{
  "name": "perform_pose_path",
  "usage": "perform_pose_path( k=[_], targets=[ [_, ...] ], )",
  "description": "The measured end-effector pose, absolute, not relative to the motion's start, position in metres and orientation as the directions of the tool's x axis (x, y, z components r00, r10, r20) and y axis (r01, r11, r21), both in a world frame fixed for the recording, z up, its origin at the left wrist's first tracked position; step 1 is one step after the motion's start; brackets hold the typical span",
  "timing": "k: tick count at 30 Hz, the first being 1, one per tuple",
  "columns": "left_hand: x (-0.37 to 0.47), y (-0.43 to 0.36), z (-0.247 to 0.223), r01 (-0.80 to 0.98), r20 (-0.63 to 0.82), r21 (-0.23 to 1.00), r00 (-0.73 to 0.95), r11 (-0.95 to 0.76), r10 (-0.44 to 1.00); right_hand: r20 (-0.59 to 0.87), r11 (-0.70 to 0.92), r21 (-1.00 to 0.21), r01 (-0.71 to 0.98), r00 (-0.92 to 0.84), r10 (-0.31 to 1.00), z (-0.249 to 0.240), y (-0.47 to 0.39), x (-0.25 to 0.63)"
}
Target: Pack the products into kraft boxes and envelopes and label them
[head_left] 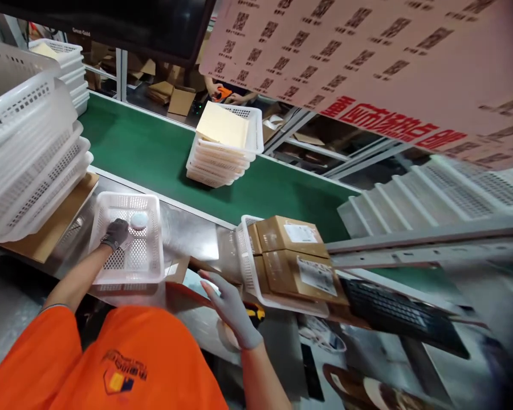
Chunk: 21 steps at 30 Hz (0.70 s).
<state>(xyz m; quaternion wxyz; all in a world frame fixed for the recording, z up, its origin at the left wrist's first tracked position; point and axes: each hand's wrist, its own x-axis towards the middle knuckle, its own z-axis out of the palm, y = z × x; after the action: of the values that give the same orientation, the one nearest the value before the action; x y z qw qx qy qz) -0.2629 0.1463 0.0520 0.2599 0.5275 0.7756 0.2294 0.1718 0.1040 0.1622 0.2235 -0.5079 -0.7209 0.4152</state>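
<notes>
My left hand [117, 233], in a dark grey glove, reaches down into a white plastic basket [154, 250] on the metal bench. Its fingers are curled, and whatever they hold is hidden. Just right of that hand, a round pale-blue item [139, 220] lies in the same basket. My right hand [233, 307] wears a light grey glove with orange-pink fingertips showing. Its fingers are stretched out and apart, over the edge of a cardboard box [177, 270] with a pale-blue flat thing [196, 282] beside it. I see nothing gripped in it.
Stacked white baskets [29, 142] rise at left. A green conveyor belt [154, 148] carries another basket stack [220, 154]. Taped cartons [290, 259] fill a basket at right, near a keyboard [402, 310]. A pink code sheet [367, 68] hangs overhead; another person's hands [222, 91] show beyond.
</notes>
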Motion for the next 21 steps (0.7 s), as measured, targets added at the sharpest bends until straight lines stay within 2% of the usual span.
perform_pose_path(
  k=[3, 5, 8, 11, 13, 16, 18, 21],
  targets=[
    [-0.254, 0.144, 0.070, 0.636, -0.112, 0.706, -0.333, 0.311, 0.936, -0.095, 0.105, -0.867, 0.486, -0.370, 0.924, 0.169, 0.107, 0.156],
    [-0.241, 0.135, 0.084, 0.547, -0.064, 0.800, -0.332, 0.247, 0.941, -0.093, 0.071, -0.901, 0.427, -0.350, 0.932, 0.169, 0.112, 0.146],
    [-0.212, 0.114, 0.106, 0.270, -0.008, 0.960, -0.251, 0.078, 0.968, -0.064, 0.034, -0.955, 0.296, -0.316, 0.946, 0.165, 0.120, 0.131],
    [-0.184, 0.093, 0.125, -0.039, 0.012, 0.999, -0.056, -0.014, 0.998, 0.017, 0.083, -0.974, 0.212, -0.294, 0.956, 0.169, 0.130, 0.124],
    [-0.172, 0.084, 0.135, -0.084, 0.025, 0.996, 0.078, -0.018, 0.997, 0.035, 0.099, -0.980, 0.172, -0.340, 0.940, 0.178, 0.133, 0.124],
    [-0.164, 0.080, 0.146, -0.081, 0.046, 0.996, 0.194, -0.031, 0.980, -0.073, -0.001, -0.991, 0.135, -0.528, 0.846, 0.194, 0.132, 0.130],
    [-0.163, 0.080, 0.150, -0.083, 0.038, 0.996, 0.196, -0.022, 0.980, -0.162, -0.098, -0.986, 0.137, -0.609, 0.777, 0.200, 0.127, 0.135],
    [-0.163, 0.084, 0.149, -0.066, -0.023, 0.997, 0.117, 0.031, 0.993, -0.249, -0.232, -0.967, 0.108, -0.601, 0.760, 0.196, 0.118, 0.142]
  ],
)
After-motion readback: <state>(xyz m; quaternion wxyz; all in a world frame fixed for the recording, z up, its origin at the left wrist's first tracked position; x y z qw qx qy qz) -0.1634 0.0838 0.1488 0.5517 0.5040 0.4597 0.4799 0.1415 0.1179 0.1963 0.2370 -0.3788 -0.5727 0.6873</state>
